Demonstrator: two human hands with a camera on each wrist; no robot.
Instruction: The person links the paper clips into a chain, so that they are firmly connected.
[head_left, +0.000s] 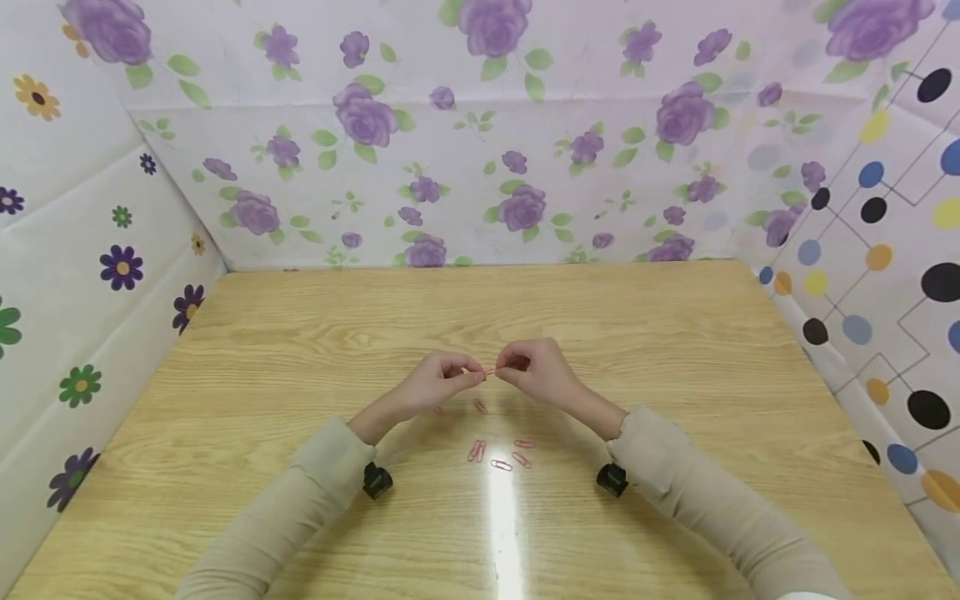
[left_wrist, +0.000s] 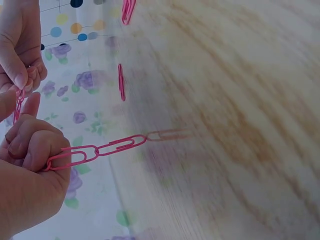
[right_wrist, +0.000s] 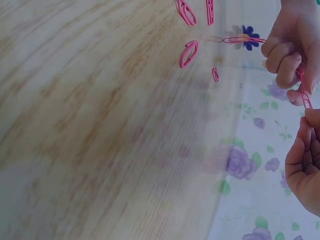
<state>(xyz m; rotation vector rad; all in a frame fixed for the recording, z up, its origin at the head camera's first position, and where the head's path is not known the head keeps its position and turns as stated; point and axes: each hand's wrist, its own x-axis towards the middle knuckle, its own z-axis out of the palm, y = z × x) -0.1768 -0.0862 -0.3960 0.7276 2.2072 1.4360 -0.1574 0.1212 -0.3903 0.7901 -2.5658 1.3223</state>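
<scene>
Over the middle of the table, my left hand [head_left: 438,382] pinches a chain of pink paper clips [left_wrist: 120,145]. Two linked clips trail from its curled fingers toward the tabletop in the left wrist view, with a faint reflection at the end. Opposite it, my right hand [head_left: 543,373] pinches a pink paper clip [right_wrist: 307,101] between thumb and fingertips. That clip spans the small gap between both hands' fingertips. Fingers partly cover it, and I cannot tell whether it is hooked to the chain.
Several loose pink paper clips lie on the wood-grain table [head_left: 300,333], among them one [head_left: 480,406] just below the hands and one [head_left: 501,465] nearer me. Patterned sheets [head_left: 480,167] stand along the back and both sides. A small black camera [head_left: 377,481] sits at each wrist.
</scene>
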